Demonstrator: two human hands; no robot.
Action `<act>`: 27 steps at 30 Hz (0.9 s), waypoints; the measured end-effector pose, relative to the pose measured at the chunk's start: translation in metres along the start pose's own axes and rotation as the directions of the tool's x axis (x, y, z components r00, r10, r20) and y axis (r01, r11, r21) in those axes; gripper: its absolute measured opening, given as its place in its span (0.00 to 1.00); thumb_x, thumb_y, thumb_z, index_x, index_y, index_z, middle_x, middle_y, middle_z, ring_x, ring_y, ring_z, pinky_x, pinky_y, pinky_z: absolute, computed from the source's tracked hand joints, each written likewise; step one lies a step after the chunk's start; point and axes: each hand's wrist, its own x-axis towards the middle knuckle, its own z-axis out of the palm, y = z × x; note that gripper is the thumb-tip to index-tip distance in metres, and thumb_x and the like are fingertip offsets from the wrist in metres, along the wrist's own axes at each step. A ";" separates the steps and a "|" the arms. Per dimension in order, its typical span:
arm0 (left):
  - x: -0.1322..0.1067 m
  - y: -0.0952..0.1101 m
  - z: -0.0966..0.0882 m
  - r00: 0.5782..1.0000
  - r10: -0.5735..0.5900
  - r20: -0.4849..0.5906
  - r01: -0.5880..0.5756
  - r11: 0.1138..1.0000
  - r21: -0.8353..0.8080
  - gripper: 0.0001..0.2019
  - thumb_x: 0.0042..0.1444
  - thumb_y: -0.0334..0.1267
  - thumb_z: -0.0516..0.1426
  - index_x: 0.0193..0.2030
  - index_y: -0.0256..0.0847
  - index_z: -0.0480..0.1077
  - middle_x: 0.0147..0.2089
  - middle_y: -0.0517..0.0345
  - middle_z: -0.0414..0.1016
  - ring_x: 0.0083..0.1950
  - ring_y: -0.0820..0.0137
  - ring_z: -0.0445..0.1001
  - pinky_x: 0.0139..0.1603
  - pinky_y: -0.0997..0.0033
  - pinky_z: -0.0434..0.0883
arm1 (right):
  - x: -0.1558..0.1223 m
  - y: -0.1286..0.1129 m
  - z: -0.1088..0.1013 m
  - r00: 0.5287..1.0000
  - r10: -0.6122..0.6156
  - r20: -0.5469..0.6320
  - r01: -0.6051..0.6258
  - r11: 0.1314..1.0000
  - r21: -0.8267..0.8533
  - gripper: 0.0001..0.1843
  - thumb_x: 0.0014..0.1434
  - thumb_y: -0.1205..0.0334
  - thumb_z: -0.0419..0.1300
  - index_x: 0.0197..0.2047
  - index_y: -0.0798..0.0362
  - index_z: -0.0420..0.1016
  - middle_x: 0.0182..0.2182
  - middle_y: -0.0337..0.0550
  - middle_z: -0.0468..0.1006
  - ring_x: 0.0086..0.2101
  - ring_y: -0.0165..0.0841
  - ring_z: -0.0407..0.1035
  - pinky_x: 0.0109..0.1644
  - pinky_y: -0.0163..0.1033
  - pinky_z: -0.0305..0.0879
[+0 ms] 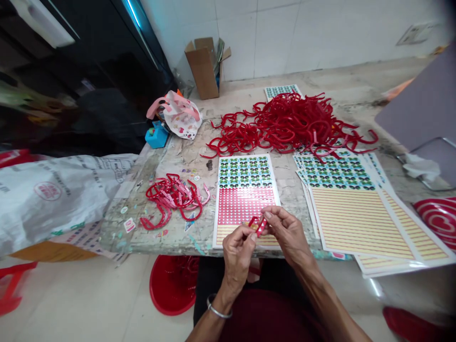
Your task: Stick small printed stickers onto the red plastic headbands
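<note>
- The left hand (pixel 237 254) is pinching a short red plastic piece (pixel 258 225) in a narrow grip, thumb against fingers.
- The right hand (pixel 287 232) is gripping the same piece from the other side, just as narrowly, so the two hands are nearly touching.
- The piece is hanging in the air between them, above the near edge of a worn stone table (pixel 171 242) and over a printed sticker sheet (pixel 245 199).
- A silver bangle (pixel 218 308) is sitting on the left wrist.
- A small tangle of red plastic bands (pixel 173 202) is lying left of that sheet, and a much larger heap of red bands (pixel 285 126) is spreading across the table beyond it.
- A fanned stack of sticker sheets (pixel 356 213) is lying to the right, its far edge under the heap.
- A cardboard box (pixel 203 69) is standing against the wall — beside it, a pink-handled plastic bag (pixel 180 114) is lying on the table's far corner.
- A round red stool (pixel 173 285) is standing on the floor below the table edge.
</note>
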 end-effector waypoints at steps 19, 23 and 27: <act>0.015 0.001 -0.012 0.993 0.054 -0.103 -0.032 0.977 0.211 0.09 0.54 0.41 0.54 0.30 0.39 0.70 0.26 0.59 0.67 0.29 0.70 0.66 0.31 0.74 0.64 | 0.018 -0.005 -0.008 0.996 0.021 0.084 -0.019 0.999 -0.029 0.17 0.55 0.49 0.56 0.43 0.53 0.70 0.28 0.39 0.73 0.25 0.26 0.67 0.29 0.34 0.70; 0.042 0.000 -0.039 0.934 0.347 -0.086 -0.263 0.831 0.490 0.06 0.52 0.39 0.56 0.31 0.39 0.72 0.38 0.52 0.70 0.42 0.64 0.69 0.43 0.68 0.67 | 0.040 -0.018 -0.023 0.993 -0.054 0.102 0.072 0.981 -0.179 0.17 0.55 0.49 0.56 0.41 0.54 0.70 0.30 0.42 0.75 0.26 0.26 0.66 0.29 0.34 0.69; 0.071 -0.006 -0.067 0.847 0.530 -0.052 -0.364 0.647 0.670 0.06 0.54 0.37 0.54 0.32 0.40 0.72 0.39 0.52 0.69 0.43 0.64 0.70 0.46 0.65 0.68 | 0.071 -0.029 -0.033 0.985 -0.110 0.130 0.147 0.936 -0.319 0.19 0.54 0.47 0.56 0.38 0.54 0.72 0.30 0.42 0.74 0.27 0.29 0.66 0.28 0.34 0.68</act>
